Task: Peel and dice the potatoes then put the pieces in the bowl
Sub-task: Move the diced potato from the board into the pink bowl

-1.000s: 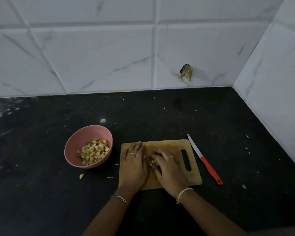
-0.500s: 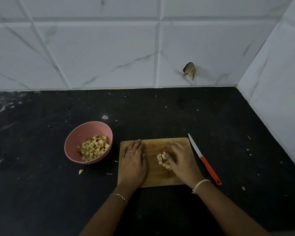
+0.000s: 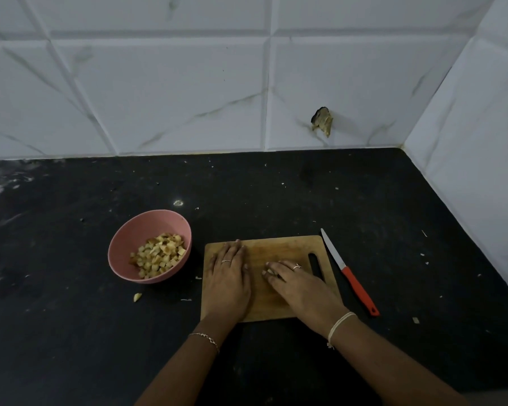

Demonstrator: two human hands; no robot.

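**Gathering the last dice for transfer.** The left hand (image 3: 228, 284) lies flat and palm down on the 9 o'clock half of the cutting board (image 3: 279, 249), fingers straight and holding nothing. The right hand (image 3: 301, 285) rests on the 3 o'clock half with its fingers stretched toward 10 o'clock, gripping nothing that shows. A few pale potato pieces (image 3: 269, 271) appear at its fingertips, and any others are hidden under the hand. The pink bowl (image 3: 121, 259) stands on the dark desk (image 3: 364, 194) just beside the board at 9 o'clock and holds a heap of diced potato (image 3: 159, 254). The red-handled knife (image 3: 349, 276) lies on the desk along the board's 3 o'clock edge, touched by neither hand. One stray piece (image 3: 137, 296) lies on the desk at 6 o'clock from the bowl.

Cutting appears finished, and the step in hand is probably collection. To do it well, the right fingers sweep toward 9 o'clock with their tips low against the wood, so that small cubes do not slip beneath them. The left palm serves as a stop. The two hands then cup together, carry the pieces over the bowl's rim and release them low to prevent bouncing. The stray piece is also left to pick up.
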